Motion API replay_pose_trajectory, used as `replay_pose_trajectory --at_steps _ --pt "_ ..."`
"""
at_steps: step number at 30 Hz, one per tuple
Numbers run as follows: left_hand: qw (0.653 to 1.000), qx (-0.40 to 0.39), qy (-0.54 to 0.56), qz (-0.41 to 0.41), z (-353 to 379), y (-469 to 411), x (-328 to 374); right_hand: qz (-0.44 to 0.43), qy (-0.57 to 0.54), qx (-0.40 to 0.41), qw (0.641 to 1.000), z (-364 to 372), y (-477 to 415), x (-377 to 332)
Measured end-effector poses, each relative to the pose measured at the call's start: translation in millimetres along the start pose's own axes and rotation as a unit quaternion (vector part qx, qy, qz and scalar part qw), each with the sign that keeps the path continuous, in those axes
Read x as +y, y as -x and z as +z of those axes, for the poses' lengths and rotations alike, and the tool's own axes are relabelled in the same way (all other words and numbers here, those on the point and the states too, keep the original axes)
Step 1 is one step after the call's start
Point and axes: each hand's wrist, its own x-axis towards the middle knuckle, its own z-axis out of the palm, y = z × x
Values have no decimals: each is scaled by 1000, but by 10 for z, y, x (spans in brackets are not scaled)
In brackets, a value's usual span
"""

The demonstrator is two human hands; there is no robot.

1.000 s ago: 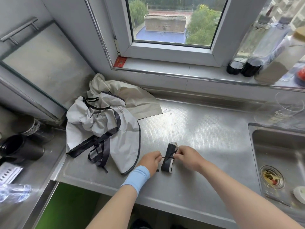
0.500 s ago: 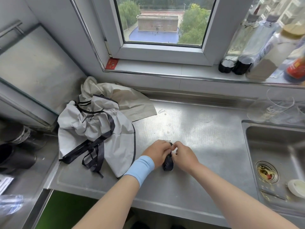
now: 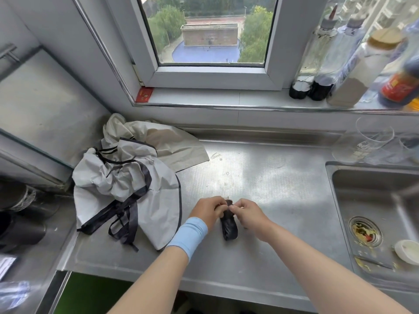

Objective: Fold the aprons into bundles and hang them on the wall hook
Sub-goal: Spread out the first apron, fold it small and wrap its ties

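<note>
A dark bundle [image 3: 229, 228] was laid on the table [image 3: 278, 177], near its front edge; its far end was pinched by the curled fingers of the left hand [image 3: 208, 210] and the right hand [image 3: 248, 214]; loose aprons [image 3: 127, 184] were heaped to its left.

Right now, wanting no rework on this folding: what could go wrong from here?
The small dark rolled apron bundle is pinched only at its far end by the left hand and right hand; a loose tie could let it unroll. The dark straps of the crumpled white apron lie near the edge of the steel counter and might snag.
</note>
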Motion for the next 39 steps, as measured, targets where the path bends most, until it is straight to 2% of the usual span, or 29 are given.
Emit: replay_pose_trajectory --at_steps 2,5,7,10,13,16,20,23,30,31,33,36,39 --pt "1000 19 15 -1 94 86 -22 28 -52 -9 998 14 1 -11" --pt "990 67 112 -48 258 153 -2 52 -142 -25 988 54 14 -32" --pt "983 63 154 -78 344 166 41 51 -194 -38 979 63 23 -39" --pt "973 42 203 -102 409 144 60 46 -219 -55 973 28 28 -26" --pt "972 30 204 -112 423 86 43 44 -213 -77 973 -22 -1 22" --pt "969 65 206 -116 423 36 35 40 -185 -92 978 -90 -20 -2" --pt "957 94 236 -142 446 12 37 -1 -7 -6 1000 -202 -107 65" --pt "943 110 271 -162 489 13 45 -17 39 38 998 -187 -130 94" --pt "897 171 355 -203 623 129 -3 -13 113 8 993 -230 -256 94" --pt "896 176 355 -201 639 140 3 -16 127 6 992 -222 -267 87" --pt "920 188 301 -167 646 142 16 -29 182 5 983 -201 -271 72" --pt "971 181 142 -61 573 129 64 -62 288 -1 956 -158 -243 46" --pt "988 148 27 35 464 78 48 -83 334 -20 939 -152 -195 6"
